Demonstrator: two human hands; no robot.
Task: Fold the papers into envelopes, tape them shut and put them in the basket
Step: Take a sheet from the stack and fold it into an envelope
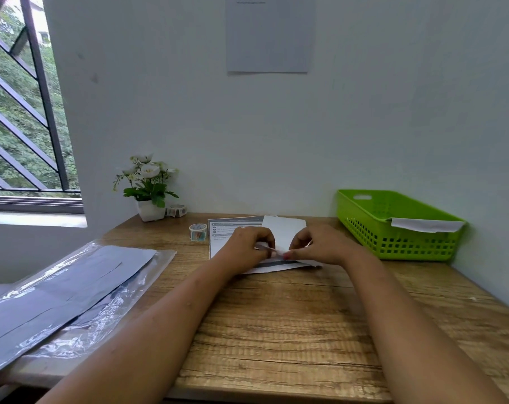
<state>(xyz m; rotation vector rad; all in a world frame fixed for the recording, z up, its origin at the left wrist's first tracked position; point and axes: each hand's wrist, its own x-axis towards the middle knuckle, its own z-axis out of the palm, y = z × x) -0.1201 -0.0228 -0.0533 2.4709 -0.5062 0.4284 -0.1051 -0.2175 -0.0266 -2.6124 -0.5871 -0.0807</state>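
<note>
A partly folded white paper sheet lay at the middle of the wooden table, atop a printed instruction page. The left hand and right hand, fingers curled, both pinched its near fold. A patterned tape roll stood just left. The green slotted plastic basket, holding a white folded piece, sat well right.

text: none legible | wall sheet: heading blurred | printed sheet: lines too small

Potted flowers (white) on wooden table
</note>
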